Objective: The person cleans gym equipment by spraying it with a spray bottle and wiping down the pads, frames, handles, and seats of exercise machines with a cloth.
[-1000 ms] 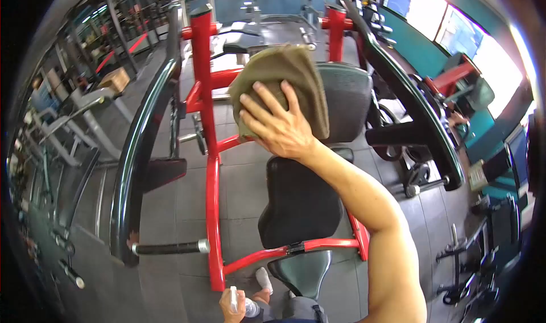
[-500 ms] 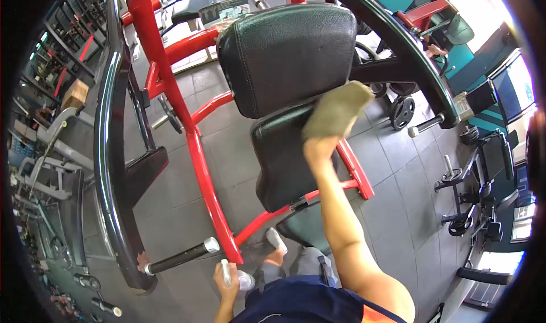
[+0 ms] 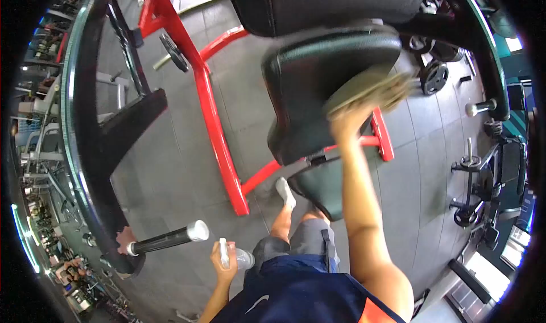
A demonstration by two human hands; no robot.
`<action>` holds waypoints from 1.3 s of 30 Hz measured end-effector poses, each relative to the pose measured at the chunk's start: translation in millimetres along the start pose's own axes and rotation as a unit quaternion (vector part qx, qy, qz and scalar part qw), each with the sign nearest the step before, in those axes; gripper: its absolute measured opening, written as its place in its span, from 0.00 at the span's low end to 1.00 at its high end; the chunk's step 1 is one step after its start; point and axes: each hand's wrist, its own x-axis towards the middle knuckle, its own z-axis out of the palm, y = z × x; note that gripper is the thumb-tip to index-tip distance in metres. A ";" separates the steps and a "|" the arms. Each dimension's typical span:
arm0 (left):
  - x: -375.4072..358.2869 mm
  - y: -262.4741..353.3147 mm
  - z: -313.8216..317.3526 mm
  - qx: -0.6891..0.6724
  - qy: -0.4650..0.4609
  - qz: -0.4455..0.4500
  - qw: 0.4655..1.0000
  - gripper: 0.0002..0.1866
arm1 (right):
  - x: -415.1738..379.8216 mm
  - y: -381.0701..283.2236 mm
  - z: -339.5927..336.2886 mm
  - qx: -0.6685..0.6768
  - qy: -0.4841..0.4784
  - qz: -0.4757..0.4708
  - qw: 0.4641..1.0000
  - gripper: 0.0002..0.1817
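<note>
I've R hand (image 3: 348, 124) at olive-green fabric cloth (image 3: 364, 92) over black padded seat (image 3: 304, 89), prob palm-backed for contact; blur, can't tell finger spread. L hand (image 3: 223, 266) curls round clear plastic spray bottle (image 3: 244, 259), prob for trigger access.

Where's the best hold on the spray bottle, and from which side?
Grip the spray bottle near its white head, probably from the person's left, where the left hand is: the clear body sticks out rightward, toward the shorts. The neck itself is hidden.

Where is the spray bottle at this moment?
In the head view, the spray bottle is low, left of centre, in the left hand, beside the grey shorts.
</note>
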 end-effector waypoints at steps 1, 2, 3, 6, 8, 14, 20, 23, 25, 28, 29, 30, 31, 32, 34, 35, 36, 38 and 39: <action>-3.4 -9.0 3.0 -0.001 -0.012 -0.023 1.000 0.12 | 27.5 43.4 9.2 0.026 -0.021 0.055 0.998 0.29; -3.9 -15.9 4.4 0.020 -0.012 0.004 1.000 0.18 | 48.8 88.3 7.8 0.102 -0.104 0.116 0.983 0.25; -6.0 -21.3 8.0 0.019 -0.019 -0.007 1.000 0.18 | 59.6 123.8 7.1 0.166 -0.178 0.172 0.954 0.22; -10.8 -41.3 17.9 0.000 -0.012 0.000 1.000 0.19 | 45.0 132.4 0.3 0.147 -0.224 0.184 0.946 0.20; -13.5 -47.7 21.7 -0.014 -0.021 -0.019 1.000 0.19 | 26.3 128.2 -12.8 0.078 -0.206 0.227 0.949 0.19; -5.3 -22.6 27.0 -0.034 -0.002 -0.027 0.999 0.12 | -98.4 156.1 14.1 -0.275 0.033 0.310 0.909 0.08; -9.3 5.4 24.8 0.031 -0.016 0.064 0.997 0.15 | -180.2 -24.6 -32.6 0.405 -0.141 0.747 0.508 0.26; -16.3 35.2 19.8 0.020 -0.007 0.109 0.994 0.17 | -164.4 -38.9 -111.4 0.577 -0.314 0.602 0.454 0.39; -22.4 51.7 20.5 0.013 -0.001 0.153 0.988 0.19 | -118.1 -36.9 -158.7 0.685 -0.387 0.443 0.430 0.42; -34.1 83.7 18.9 -0.002 0.012 0.216 0.976 0.18 | -47.6 -35.3 -212.6 0.402 -0.507 0.266 0.715 0.30; -38.1 90.1 19.9 0.007 0.027 0.260 0.965 0.19 | -19.6 -39.9 -227.2 0.295 -0.526 0.137 0.786 0.23; -46.3 104.8 20.6 -0.006 0.036 0.275 0.961 0.17 | 0.2 -45.1 -243.6 0.378 -0.513 0.186 0.748 0.17; -60.3 125.7 20.2 -0.016 0.046 0.288 0.956 0.15 | 9.2 -52.4 -252.2 0.506 -0.445 0.278 0.684 0.16; -75.5 141.2 21.7 -0.025 0.053 0.300 0.952 0.14 | 28.8 -53.3 -264.2 0.424 -0.484 0.208 0.737 0.17; -93.2 154.0 19.6 -0.055 0.042 0.306 0.950 0.13 | 50.6 -68.3 -291.3 0.495 -0.508 0.214 0.672 0.18; -102.9 161.3 19.1 -0.074 0.022 0.302 0.950 0.14 | 57.8 -73.9 -307.1 0.566 -0.505 0.270 0.593 0.19; -112.5 171.1 22.3 -0.130 0.032 0.297 0.945 0.14 | 65.0 -80.5 -320.5 0.578 -0.521 0.255 0.573 0.19; -133.8 196.5 24.1 -0.236 0.003 0.250 0.939 0.13 | 66.8 -88.8 -348.1 0.603 -0.547 0.228 0.534 0.19; -140.8 208.3 23.0 -0.249 -0.001 0.291 0.924 0.15 | 66.0 -94.0 -360.0 0.618 -0.555 0.211 0.515 0.19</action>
